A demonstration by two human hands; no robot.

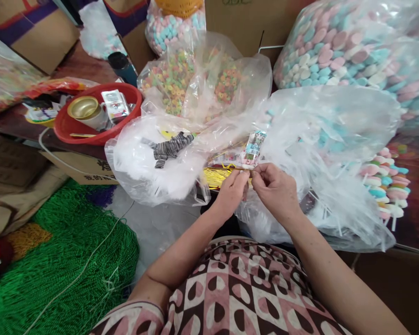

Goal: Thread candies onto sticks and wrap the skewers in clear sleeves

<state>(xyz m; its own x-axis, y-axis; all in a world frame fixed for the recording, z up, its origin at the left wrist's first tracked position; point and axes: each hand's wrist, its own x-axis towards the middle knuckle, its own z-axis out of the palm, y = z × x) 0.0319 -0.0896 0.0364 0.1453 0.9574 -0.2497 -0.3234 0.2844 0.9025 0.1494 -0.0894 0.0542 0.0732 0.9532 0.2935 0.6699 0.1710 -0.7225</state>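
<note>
My left hand [232, 191] and my right hand [275, 190] meet at the middle, both closed in a pinch. Between their fingertips runs a thin gold twist tie [238, 168], at the gathered end of a small printed plastic packet [254, 146]. The packet points away from me, with pinkish pieces showing near its lower end. Exactly how the tie wraps is hidden by the fingers. A bundle of yellow-gold ties [215, 177] lies just left of and beneath my left hand.
Left stands a clear bag of white packaging [136, 163] with striped grey fabric [172, 146] on it. Beyond are a red basin [132, 100], a bag of colourful rings [174, 86] and a large marshmallow bag [328, 51]. Marshmallow skewers [387, 184] lie right; green cords [101, 237] pile lower left.
</note>
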